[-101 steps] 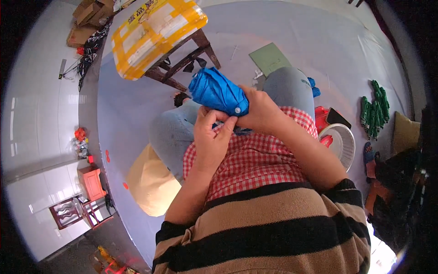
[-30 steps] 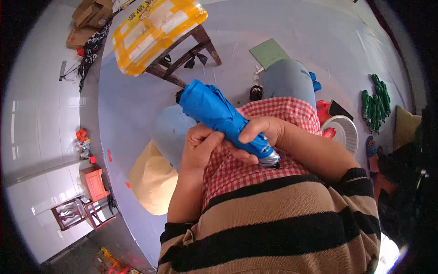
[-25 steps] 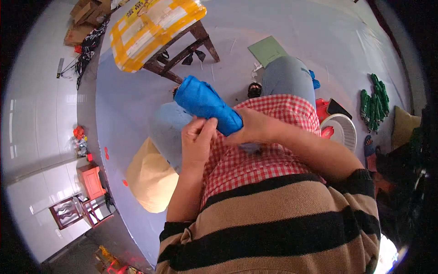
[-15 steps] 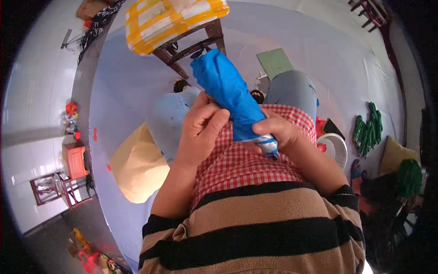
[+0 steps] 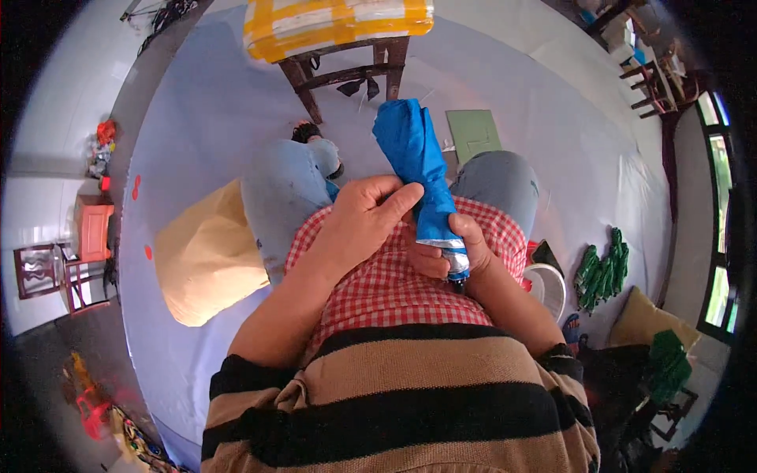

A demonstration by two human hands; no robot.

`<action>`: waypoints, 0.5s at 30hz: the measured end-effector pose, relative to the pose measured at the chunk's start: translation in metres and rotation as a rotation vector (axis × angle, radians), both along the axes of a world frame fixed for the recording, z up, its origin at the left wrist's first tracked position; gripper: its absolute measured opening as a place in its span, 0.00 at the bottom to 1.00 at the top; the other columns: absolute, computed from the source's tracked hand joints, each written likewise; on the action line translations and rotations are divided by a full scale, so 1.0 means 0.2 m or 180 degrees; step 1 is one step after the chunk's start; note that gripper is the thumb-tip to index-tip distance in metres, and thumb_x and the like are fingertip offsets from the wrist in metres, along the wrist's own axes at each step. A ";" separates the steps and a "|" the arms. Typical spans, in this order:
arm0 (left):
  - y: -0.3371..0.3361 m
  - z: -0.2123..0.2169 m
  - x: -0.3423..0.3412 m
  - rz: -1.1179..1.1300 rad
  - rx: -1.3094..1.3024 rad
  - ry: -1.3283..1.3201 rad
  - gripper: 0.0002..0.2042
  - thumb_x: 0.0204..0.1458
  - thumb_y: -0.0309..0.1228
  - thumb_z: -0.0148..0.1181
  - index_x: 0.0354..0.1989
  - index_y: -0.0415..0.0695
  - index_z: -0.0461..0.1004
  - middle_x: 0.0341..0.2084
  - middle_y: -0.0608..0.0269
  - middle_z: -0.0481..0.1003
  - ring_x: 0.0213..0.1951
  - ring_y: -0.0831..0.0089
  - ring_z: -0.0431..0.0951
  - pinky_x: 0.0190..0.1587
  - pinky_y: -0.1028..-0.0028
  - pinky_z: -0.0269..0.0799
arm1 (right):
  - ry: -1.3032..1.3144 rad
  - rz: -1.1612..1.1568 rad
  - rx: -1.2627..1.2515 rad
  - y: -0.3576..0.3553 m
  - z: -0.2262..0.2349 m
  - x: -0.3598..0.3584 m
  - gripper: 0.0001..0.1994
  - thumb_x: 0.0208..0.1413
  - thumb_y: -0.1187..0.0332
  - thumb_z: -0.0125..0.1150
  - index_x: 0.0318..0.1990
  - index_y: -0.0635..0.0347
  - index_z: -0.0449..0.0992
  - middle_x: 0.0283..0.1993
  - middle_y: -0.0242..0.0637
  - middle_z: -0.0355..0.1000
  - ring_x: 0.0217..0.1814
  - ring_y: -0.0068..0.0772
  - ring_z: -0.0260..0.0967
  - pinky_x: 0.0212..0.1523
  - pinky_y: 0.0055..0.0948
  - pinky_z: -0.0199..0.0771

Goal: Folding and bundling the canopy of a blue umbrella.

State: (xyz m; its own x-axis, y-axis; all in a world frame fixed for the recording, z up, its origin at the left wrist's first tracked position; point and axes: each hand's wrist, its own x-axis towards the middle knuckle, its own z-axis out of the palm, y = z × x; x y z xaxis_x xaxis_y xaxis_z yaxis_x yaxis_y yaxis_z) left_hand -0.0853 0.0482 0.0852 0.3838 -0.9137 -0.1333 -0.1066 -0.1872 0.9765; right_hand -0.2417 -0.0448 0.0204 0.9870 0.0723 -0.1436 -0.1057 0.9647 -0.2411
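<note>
A folded blue umbrella (image 5: 414, 150) with a silvery inner side showing at its lower end is held over my lap, its top leaning slightly left. My right hand (image 5: 461, 251) is closed round the lower end, thumb on the cloth. My left hand (image 5: 374, 211) is closed against the umbrella's left side, thumb lying on the blue fabric; its other fingertips are partly hidden. Beneath both hands lies a red and white checked apron (image 5: 402, 296).
Ahead stands a wooden stool (image 5: 351, 79) with a yellow and white checked top (image 5: 339, 27). A green flat panel (image 5: 473, 132) lies on the floor. Left is a tan sack (image 5: 209, 256); right are a white bucket (image 5: 548, 288) and folded green umbrellas (image 5: 603, 272).
The umbrella has turned more upright, its top shifting right. My left hand has followed to the right, and the cloth looks narrower near it. The whole view has shifted somewhat.
</note>
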 end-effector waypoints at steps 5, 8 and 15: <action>0.00 -0.04 0.01 -0.0242 -0.0325 0.0956 0.15 0.58 0.35 0.52 0.24 0.37 0.71 0.17 0.72 0.68 0.23 0.84 0.64 0.27 0.79 0.62 | -0.0229 -0.0012 0.0215 0.00 0.02 0.01 0.27 0.49 0.46 0.59 0.48 0.56 0.64 0.22 0.29 0.59 0.15 0.20 0.58 0.15 0.20 0.59; 0.00 -0.02 0.03 -0.0429 -0.0180 0.0787 0.14 0.58 0.33 0.52 0.25 0.36 0.71 0.18 0.70 0.69 0.23 0.82 0.65 0.27 0.78 0.62 | -0.0154 -0.0084 0.0285 -0.01 0.00 -0.01 0.27 0.50 0.46 0.59 0.47 0.57 0.63 0.22 0.29 0.59 0.14 0.20 0.57 0.15 0.19 0.59; 0.00 -0.09 0.03 -0.0447 -0.0250 0.0006 0.13 0.57 0.33 0.53 0.25 0.35 0.71 0.17 0.66 0.70 0.23 0.80 0.67 0.27 0.75 0.64 | -0.0205 0.0144 0.0727 0.02 -0.01 -0.01 0.26 0.50 0.46 0.58 0.43 0.58 0.61 0.21 0.28 0.58 0.13 0.19 0.56 0.14 0.20 0.59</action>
